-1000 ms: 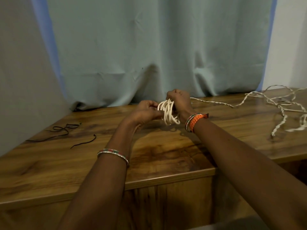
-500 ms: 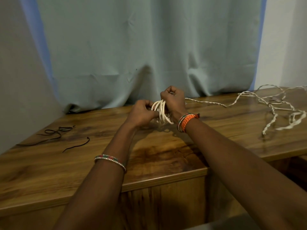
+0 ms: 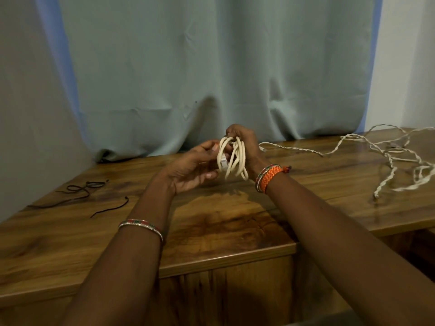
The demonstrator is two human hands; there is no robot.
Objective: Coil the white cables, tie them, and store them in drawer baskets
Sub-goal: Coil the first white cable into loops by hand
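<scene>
A coil of white cable [image 3: 235,158] hangs in several loops above the wooden table [image 3: 223,222], held up between both hands. My right hand [image 3: 244,144] grips the top of the coil with curled fingers. My left hand [image 3: 190,168] is turned palm-up beside the coil, and its thumb and fingertips pinch the cable's white plug end [image 3: 223,161]. More white twisted cable [image 3: 386,158] lies loose and tangled on the table at the right.
Thin black ties [image 3: 80,191] lie on the table at the left. A grey-green curtain [image 3: 211,71] hangs behind the table down to its back edge. The table's front edge steps back on the right.
Both hands have lifted the coil higher off the table. My left hand has turned palm-up and now pinches the plug end. The camera has moved closer.
</scene>
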